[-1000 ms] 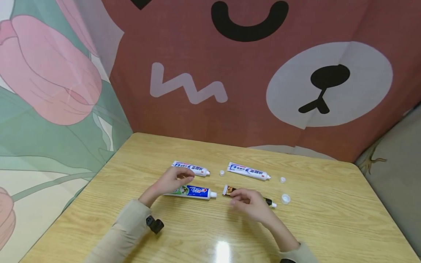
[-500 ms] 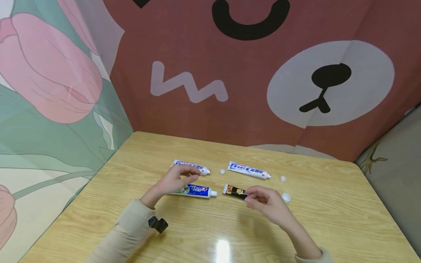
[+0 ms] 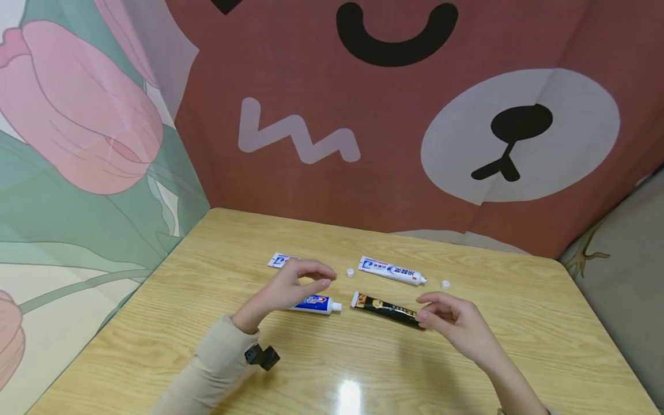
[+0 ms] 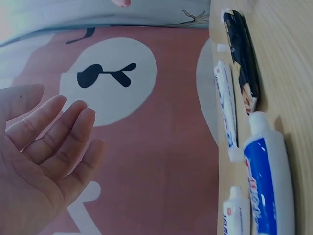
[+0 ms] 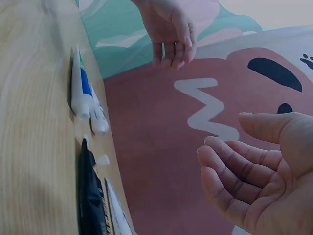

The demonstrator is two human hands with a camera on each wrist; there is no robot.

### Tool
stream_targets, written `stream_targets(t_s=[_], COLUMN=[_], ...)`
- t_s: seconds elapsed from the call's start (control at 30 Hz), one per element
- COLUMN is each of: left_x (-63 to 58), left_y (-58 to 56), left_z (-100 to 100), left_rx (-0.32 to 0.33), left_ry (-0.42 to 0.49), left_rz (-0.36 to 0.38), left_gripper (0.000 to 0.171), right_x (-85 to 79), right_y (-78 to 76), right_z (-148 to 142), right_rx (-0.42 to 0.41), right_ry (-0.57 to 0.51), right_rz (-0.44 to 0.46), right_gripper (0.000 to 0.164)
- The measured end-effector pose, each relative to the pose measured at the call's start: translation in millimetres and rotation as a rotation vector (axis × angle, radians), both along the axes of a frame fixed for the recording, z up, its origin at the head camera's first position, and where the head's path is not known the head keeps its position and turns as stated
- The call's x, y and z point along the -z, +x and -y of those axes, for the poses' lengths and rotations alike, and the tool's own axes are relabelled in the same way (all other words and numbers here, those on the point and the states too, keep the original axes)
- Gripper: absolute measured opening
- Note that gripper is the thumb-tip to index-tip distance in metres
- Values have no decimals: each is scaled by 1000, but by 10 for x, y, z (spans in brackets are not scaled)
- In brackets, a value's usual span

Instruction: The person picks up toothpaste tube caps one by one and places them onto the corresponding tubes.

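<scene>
Your left hand (image 3: 290, 286), above the blue tube (image 3: 314, 304), and right hand (image 3: 463, 324), by the right end of the black tube (image 3: 390, 310) on the table (image 3: 311, 369), hang empty, fingers loosely bent; the black tube should feel light, soft, slightly slippery, best pinched mid-body.

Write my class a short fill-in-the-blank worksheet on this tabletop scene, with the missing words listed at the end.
1. The left hand and right hand both hold ____.
2. In the head view, the blue-labelled tube lies to the ____ of the black tube.
3. The small cap between the two white tubes is coloured ____.

Missing words: nothing; left; white.
</scene>
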State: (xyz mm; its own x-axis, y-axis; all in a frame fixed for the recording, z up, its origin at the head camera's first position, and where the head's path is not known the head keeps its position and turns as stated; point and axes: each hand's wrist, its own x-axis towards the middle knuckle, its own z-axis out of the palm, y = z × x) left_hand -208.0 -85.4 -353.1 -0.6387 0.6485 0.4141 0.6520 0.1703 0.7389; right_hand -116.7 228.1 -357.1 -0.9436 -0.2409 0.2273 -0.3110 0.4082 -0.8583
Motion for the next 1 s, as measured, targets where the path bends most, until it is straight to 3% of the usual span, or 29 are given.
stream_targets(t_s=[0.17, 0.43, 0.67, 0.83, 1.0], left_x=[-12, 59, -59, 118, 376], left_y=[-2, -111, -87, -220, -380], left_z=[-55, -189, -295, -388, -505], left_rx=[9, -35, -48, -48, -63], left_ry=[18, 11, 34, 96, 49], left_rz=[-4, 89, 189, 308, 243], left_gripper=[18, 17, 18, 20, 16], right_x=[-38, -27, 39, 106, 202], right_y=[20, -55, -187, -261, -329], right_z=[-130, -339, -496, -562, -622], right_rx=[19, 63, 113, 131, 138], right_ry=[41, 72, 115, 131, 178], right_rz=[1, 29, 101, 132, 118], right_gripper=[24, 27, 31, 34, 35])
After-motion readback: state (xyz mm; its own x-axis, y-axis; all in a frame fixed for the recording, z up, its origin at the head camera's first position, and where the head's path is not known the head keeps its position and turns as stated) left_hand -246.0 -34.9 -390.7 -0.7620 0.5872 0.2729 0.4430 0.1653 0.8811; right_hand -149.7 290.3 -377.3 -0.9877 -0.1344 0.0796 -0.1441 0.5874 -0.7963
